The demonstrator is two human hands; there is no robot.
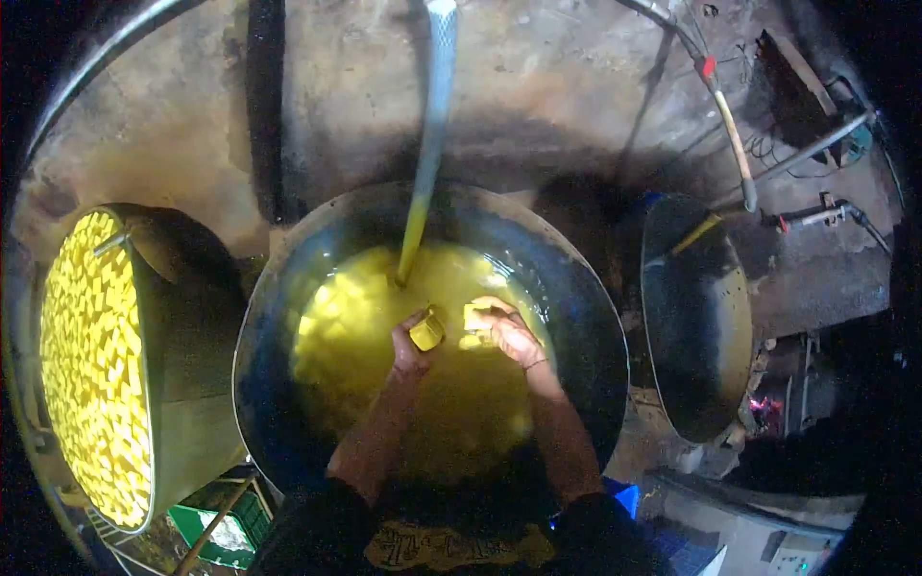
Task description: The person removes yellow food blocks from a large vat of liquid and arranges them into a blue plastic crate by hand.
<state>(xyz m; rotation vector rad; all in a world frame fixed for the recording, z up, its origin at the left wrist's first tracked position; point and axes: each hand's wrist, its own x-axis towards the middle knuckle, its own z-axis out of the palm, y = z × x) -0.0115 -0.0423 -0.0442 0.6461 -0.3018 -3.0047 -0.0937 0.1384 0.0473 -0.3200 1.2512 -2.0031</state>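
Note:
My left hand [410, 351] is closed around a yellow tofu block [427, 330], just above the cloudy yellow water [451, 403] in a big round wok [264, 365]. To its right, my right hand [516, 333] grips a paler yellow tofu block [474, 318] between thumb and fingers. Below that block, another yellow piece [471, 342] shows at the water surface. More blocks [331, 300] lie under the water toward the wok's left side, blurred by the liquid. Between and beyond my hands, a hose [427, 163] hangs with its lower end in the water.
On the left stands a large vessel [197, 432] heaped with cut yellow tofu pieces [93, 355]. A green crate [245, 504] sits below it. At right is a second wok [696, 336], with pipes [735, 144] above and a small glow [765, 408] beside it.

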